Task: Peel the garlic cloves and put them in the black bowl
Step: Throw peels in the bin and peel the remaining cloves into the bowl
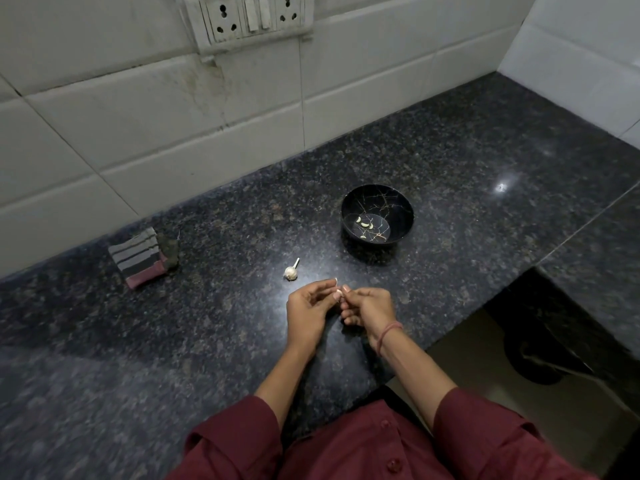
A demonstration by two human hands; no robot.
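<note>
My left hand point(306, 308) and my right hand point(369, 306) meet just above the dark granite counter, fingertips together. Between them they pinch a small garlic clove point(338, 292), with a curl of pale skin sticking up from it. Most of the clove is hidden by my fingers. The rest of the garlic bulb point(291, 272), with its thin stalk, lies on the counter a little beyond my left hand. The black bowl point(401, 202) with gold crack lines stands farther back to the right. Several peeled cloves point(364, 223) lie in its bottom.
A folded striped cloth point(142, 259) lies at the left near the tiled wall point(173, 133). A socket and switch panel point(249, 19) is on the wall above. The counter point(485, 150) ends at a cut-out edge on my right, with floor below.
</note>
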